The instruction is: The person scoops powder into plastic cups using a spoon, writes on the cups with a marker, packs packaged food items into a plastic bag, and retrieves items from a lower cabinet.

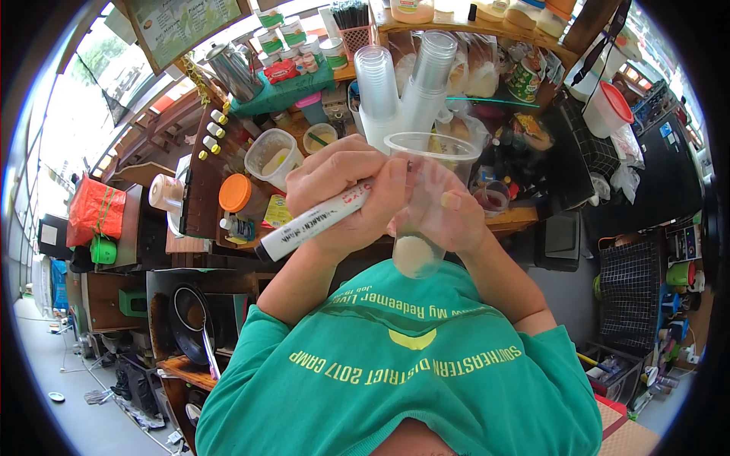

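A white marker [315,220] with a black end is pinched in my left hand [342,186]. It slants up to the right, and its writing end meets the side of a clear plastic cup [420,235] near the rim, partly behind my fingers. Wrapped round the cup from the right is my right hand [456,205], with its thumb on the cup's wall. The cup's wide rim faces up, and pale powder [417,255] lies at its bottom. My left fingertips are close to or against the cup; exact contact is unclear.
Stacked clear cups [378,83] stand behind my hands. On the counter are a square tub [274,158], an orange-lidded jar [238,194] and a metal pitcher [233,71]. A pan [192,315] is at the lower left, a red-lidded container [607,110] at the right.
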Demonstrator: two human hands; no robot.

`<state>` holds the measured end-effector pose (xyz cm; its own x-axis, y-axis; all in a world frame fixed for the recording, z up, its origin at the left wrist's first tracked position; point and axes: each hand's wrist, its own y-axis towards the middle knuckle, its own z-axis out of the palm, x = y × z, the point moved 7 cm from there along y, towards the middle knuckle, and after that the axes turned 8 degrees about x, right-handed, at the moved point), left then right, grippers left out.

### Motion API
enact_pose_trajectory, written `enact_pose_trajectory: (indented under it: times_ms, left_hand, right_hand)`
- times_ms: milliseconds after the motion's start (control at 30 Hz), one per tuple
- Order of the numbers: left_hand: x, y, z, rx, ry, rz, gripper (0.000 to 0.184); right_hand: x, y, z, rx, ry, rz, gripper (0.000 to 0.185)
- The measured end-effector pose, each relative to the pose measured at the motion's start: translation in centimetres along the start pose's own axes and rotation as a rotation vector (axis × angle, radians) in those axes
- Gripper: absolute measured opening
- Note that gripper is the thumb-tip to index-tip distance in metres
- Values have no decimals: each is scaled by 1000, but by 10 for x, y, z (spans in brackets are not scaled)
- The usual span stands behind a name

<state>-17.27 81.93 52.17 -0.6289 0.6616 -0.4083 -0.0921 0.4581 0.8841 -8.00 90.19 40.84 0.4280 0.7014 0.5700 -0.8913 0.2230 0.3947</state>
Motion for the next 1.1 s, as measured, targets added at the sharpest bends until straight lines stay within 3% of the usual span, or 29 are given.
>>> enact_pose_trajectory:
  times_ms: [267,767,867,1100]
  left_hand:
    - [-13,7,6,-63,12,140,15]
    - [-9,7,5,-43,92,39,16]
    - [-17,14,11,-46,60,150,15]
    - [-7,5,8,-49,20,102,13]
  right_hand:
    - [0,1,-2,7,-33,-34,78]
    - [5,1,-3,4,-33,-53,74]
    - [4,3,-2,22,-53,-60,73]
    - [4,3,-3,16,9,-47,73]
